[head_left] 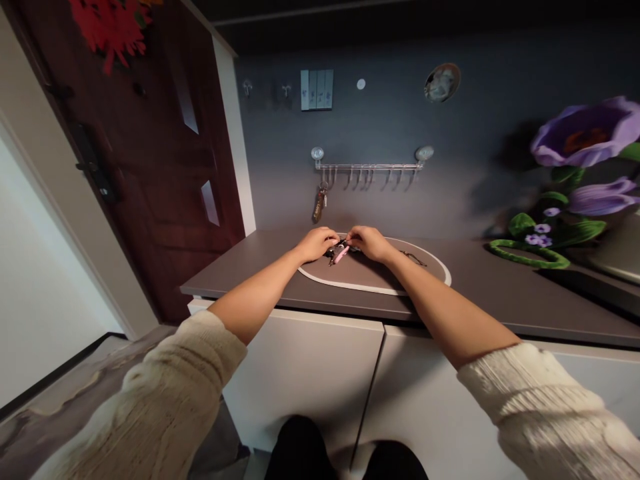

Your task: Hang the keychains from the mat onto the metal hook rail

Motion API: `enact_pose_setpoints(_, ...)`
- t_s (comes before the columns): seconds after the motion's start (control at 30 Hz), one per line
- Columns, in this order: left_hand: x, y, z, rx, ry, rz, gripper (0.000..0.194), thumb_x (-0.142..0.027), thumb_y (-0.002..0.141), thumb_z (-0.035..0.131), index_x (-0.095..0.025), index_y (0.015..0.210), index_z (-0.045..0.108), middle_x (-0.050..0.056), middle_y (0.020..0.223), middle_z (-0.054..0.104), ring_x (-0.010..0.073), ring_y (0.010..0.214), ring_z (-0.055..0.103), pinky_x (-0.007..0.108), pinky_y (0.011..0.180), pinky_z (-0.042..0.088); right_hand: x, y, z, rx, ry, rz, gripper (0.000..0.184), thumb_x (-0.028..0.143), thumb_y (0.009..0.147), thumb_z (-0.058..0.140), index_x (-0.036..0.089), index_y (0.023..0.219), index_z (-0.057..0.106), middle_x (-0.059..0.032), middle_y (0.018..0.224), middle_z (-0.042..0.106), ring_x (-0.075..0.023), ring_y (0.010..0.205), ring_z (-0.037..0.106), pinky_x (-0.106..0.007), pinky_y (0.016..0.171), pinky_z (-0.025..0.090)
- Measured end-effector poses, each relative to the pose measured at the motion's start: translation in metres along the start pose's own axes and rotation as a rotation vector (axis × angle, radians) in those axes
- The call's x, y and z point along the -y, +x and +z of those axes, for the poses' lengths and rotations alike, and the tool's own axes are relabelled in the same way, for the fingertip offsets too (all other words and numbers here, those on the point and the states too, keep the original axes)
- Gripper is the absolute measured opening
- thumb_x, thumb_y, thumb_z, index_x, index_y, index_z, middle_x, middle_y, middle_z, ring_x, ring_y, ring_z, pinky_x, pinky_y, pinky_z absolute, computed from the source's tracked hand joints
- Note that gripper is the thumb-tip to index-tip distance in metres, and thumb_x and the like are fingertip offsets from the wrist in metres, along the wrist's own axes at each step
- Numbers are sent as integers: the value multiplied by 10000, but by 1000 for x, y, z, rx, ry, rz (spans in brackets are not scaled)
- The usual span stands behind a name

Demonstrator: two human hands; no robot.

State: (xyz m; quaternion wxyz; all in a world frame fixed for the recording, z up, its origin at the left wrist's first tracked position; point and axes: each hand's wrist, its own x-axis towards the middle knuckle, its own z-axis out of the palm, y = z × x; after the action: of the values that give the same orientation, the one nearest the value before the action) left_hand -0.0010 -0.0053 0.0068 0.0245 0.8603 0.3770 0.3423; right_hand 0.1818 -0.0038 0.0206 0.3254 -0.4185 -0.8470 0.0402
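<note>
On the counter, over an oval brown mat with a white rim [350, 287], both my hands meet at a small bunch of keys [331, 261] with a pink tag [341, 254]. My left hand [318, 243] has its fingers closed at the left side of the bunch. From the right, my right hand [370, 243] pinches at its upper part. The fingertips partly hide the keys and whatever joins them. Right of my right wrist, a thin dark looped item [414, 258] lies on the mat; its kind is unclear.
Behind the mat, a clear hook rail [370, 167] is fixed to the grey wall. Keys with a brown tag [319, 204] hang from its left end. Purple flowers [585, 133] stand at the right, beside a green fuzzy loop [529, 255]. A dark red door [165, 133] is at left.
</note>
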Motion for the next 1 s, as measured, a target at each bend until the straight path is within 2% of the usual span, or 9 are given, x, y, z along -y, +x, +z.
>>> enact_pose_setpoints(0.27,-1,1,-1,-43,-38,-7,211,-223,797,462,-144,844,652,49,853,631,140,805,540,259,770,400,6,-1,-2,-41,101,33,44,175,715,544,167,725,586,-1,683,606,-103,627,507,-212,623,366)
enact_pose_setpoints(0.43,-5,1,-2,-99,-128,-23,208,-251,793,473,-129,824,638,44,827,628,130,770,533,254,740,399,5,1,-1,-76,296,50,76,238,734,536,165,743,557,9,630,567,-97,585,490,-215,585,386)
enact_pose_setpoints(0.73,-13,1,-7,-174,-485,-156,241,-334,750,542,-111,816,605,26,773,616,104,710,520,242,706,405,11,4,4,-148,675,118,151,288,720,586,168,788,524,15,638,544,-75,541,478,-205,537,419)
enact_pose_setpoints(0.87,-10,2,-5,-161,-675,-222,302,-389,718,577,-110,831,593,11,718,590,79,627,489,223,626,393,12,4,6,-225,732,124,206,316,695,615,175,802,509,11,658,552,-87,574,510,-225,577,451)
enact_pose_setpoints(1.0,-8,3,-4,-203,-790,-267,305,-391,699,599,-114,825,589,0,703,575,62,592,469,208,585,377,10,5,8,-259,686,90,199,324,694,601,180,792,505,6,678,553,-102,609,529,-237,593,459)
